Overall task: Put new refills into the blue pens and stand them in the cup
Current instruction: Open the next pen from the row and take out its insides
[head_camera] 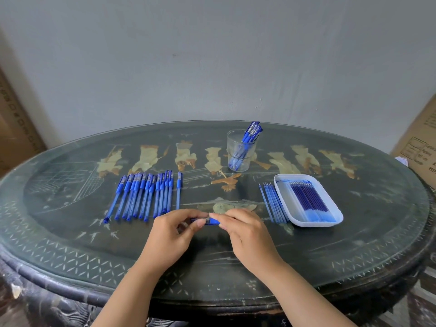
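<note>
Your left hand [171, 234] and right hand [246, 232] meet just above the near middle of the dark oval inlaid counter [354, 244]. Between them you hold one blue plastic pen [211, 221] lying crosswise. The fingers [197, 222] of your left hand pinch its left part, and your right hand's fingers [227, 214] curl over its blue grip end. Most of the pen is hidden by your hands.

Behind your left hand lies a row of blue pens [146, 197], packed side by side, with a single blue pen [178, 192] just to the right of them. Far back in the middle stands the clear glass cup [240, 159], with a few blue pens [251, 134] leaning in it. To your right, a small bunch of loose blue refills [273, 204] lies beside a white rectangular plastic tray [313, 224] that holds more dark blue refills [309, 199].
</note>
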Demonstrator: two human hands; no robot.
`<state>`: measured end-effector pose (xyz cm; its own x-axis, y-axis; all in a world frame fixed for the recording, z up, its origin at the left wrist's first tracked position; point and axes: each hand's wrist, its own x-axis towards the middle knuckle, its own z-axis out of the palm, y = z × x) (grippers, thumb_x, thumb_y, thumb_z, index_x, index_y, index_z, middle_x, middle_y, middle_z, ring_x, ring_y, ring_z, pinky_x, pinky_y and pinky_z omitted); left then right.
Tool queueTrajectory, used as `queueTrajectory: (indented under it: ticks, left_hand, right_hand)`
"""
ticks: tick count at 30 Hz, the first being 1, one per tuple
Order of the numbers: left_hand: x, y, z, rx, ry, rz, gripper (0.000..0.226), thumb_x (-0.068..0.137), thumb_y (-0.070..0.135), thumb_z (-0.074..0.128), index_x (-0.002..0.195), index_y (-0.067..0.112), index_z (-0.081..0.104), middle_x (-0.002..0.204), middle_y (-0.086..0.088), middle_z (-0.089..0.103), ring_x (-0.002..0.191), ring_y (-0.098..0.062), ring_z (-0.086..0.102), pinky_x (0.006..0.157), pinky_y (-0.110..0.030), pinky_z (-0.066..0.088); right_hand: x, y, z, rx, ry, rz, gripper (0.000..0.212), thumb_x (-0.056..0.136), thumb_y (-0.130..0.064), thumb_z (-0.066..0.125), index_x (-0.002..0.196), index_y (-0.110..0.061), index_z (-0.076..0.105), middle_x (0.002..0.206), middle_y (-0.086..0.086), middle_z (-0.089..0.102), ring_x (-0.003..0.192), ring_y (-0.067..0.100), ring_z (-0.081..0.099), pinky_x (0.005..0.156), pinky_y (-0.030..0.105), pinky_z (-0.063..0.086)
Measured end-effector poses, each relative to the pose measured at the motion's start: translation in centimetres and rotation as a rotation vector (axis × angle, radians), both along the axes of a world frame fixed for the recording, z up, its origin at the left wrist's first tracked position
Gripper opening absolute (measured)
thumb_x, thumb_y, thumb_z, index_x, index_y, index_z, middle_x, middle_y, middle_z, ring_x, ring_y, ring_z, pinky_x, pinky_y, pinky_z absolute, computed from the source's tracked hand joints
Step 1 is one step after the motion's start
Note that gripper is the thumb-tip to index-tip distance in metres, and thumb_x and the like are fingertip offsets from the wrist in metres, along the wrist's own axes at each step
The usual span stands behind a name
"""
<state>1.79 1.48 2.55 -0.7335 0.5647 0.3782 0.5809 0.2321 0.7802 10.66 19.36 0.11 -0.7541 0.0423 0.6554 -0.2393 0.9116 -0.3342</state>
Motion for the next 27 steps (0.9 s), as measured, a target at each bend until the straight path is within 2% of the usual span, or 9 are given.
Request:
queueTrajectory:
  ticks: [2, 5, 8, 10, 13, 18, 27]
  left_hand:
    - [0.1, 0.0, 0.23, 0.023, -0.007, -0.009, 0.018, 0.084, 0.024, 0.07, 0.102, 0.027, 0.075, 0.091, 0.022, 0.073, 0.082, -0.005, 0.069, 0.07, -0.012, 0.05]
    - [0.08, -0.01, 0.21, 0.01, -0.053, 0.011, 0.014, 0.083, 0.026, 0.072, 0.096, 0.026, 0.077, 0.087, 0.022, 0.073, 0.081, -0.005, 0.068, 0.07, -0.012, 0.05]
    - [0.11, 0.16, -0.06, -0.028, -0.073, 0.041, 0.008, 0.088, 0.02, 0.07, 0.085, 0.025, 0.075, 0.072, 0.016, 0.071, 0.067, -0.007, 0.064, 0.062, -0.013, 0.045]
    - [0.18, 0.24, -0.09, -0.039, -0.069, 0.054, 0.016, 0.091, 0.02, 0.067, 0.077, 0.024, 0.071, 0.063, 0.008, 0.066, 0.056, -0.007, 0.055, 0.054, -0.013, 0.039]
    - [0.36, 0.32, 0.23, -0.033, -0.085, 0.054, 0.021, 0.093, 0.02, 0.064, 0.073, 0.024, 0.069, 0.059, 0.001, 0.062, 0.05, -0.004, 0.049, 0.051, -0.012, 0.035]
    - [0.67, 0.43, 0.48, -0.032, -0.12, 0.047, 0.027, 0.094, 0.018, 0.062, 0.069, 0.028, 0.064, 0.052, 0.009, 0.055, 0.048, -0.004, 0.047, 0.05, -0.011, 0.035]
    - [0.76, 0.32, 0.64, -0.047, -0.135, 0.033, 0.029, 0.096, 0.021, 0.059, 0.067, 0.027, 0.061, 0.052, 0.01, 0.054, 0.049, -0.005, 0.048, 0.052, -0.013, 0.036]
  right_hand:
    - [0.06, -0.11, 0.12, -0.013, -0.038, 0.013, 0.038, 0.089, -0.005, 0.054, 0.121, -0.016, 0.07, 0.091, -0.003, 0.063, 0.081, 0.016, 0.059, 0.069, 0.032, 0.054]
    - [0.12, -0.14, 0.25, -0.001, -0.057, 0.006, 0.039, 0.086, -0.001, 0.058, 0.12, -0.016, 0.07, 0.093, -0.003, 0.064, 0.084, 0.015, 0.059, 0.072, 0.031, 0.054]
    - [0.22, -0.18, 0.26, 0.09, -0.037, -0.015, 0.043, 0.083, 0.004, 0.058, 0.119, -0.017, 0.071, 0.09, -0.003, 0.062, 0.084, 0.015, 0.057, 0.077, 0.026, 0.05]
    - [0.32, -0.3, 0.26, 0.138, -0.009, -0.033, 0.044, 0.084, 0.002, 0.05, 0.118, -0.017, 0.071, 0.088, -0.003, 0.06, 0.082, 0.015, 0.055, 0.077, 0.027, 0.048]
    - [0.46, -0.5, 0.43, 0.169, 0.031, -0.049, 0.044, 0.084, 0.0, 0.046, 0.116, -0.015, 0.072, 0.087, -0.003, 0.06, 0.081, 0.016, 0.055, 0.075, 0.029, 0.048]
    - [0.64, -0.6, 0.49, 0.228, 0.083, -0.071, 0.044, 0.084, 0.002, 0.046, 0.114, -0.015, 0.073, 0.087, -0.003, 0.061, 0.08, 0.016, 0.053, 0.073, 0.03, 0.048]
    - [0.84, -0.84, 0.38, 0.297, 0.113, -0.121, 0.04, 0.087, 0.0, 0.048, 0.115, -0.016, 0.073, 0.089, -0.002, 0.063, 0.084, 0.016, 0.055, 0.077, 0.028, 0.042]
